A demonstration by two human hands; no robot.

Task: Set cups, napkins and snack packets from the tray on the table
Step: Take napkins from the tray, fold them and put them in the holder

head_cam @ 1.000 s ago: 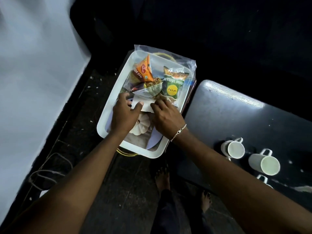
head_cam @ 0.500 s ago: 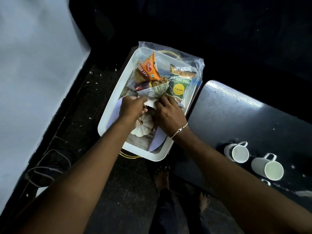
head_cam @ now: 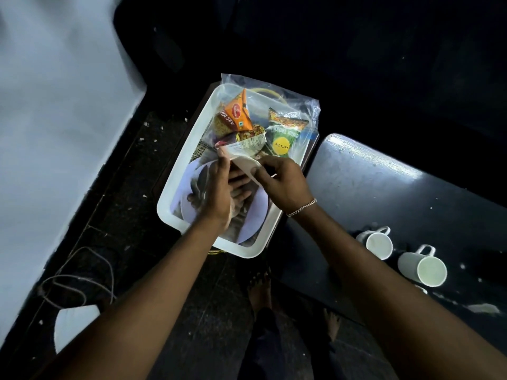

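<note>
A white tray (head_cam: 175,207) sits on a low stand left of the dark table (head_cam: 384,193). At its far end a clear plastic bag (head_cam: 285,100) holds an orange snack packet (head_cam: 236,113) and a green snack packet (head_cam: 282,138). Both hands are raised over the tray's middle. My left hand (head_cam: 219,193) and my right hand (head_cam: 282,182) pinch a white napkin (head_cam: 248,167) between them, lifted off the tray. Two white cups (head_cam: 380,244) (head_cam: 424,267) stand on the table at the right.
A printed picture lines the tray bottom (head_cam: 255,215). A white wall (head_cam: 55,133) runs along the left. Loose cord (head_cam: 71,286) lies on the dark floor, and my bare feet (head_cam: 259,289) are below the tray. A third cup's rim (head_cam: 421,289) peeks at the table's near edge.
Both hands have lifted from the tray bottom, drawing the white napkin up and apart between them. The cups and the packets have stayed in place.
</note>
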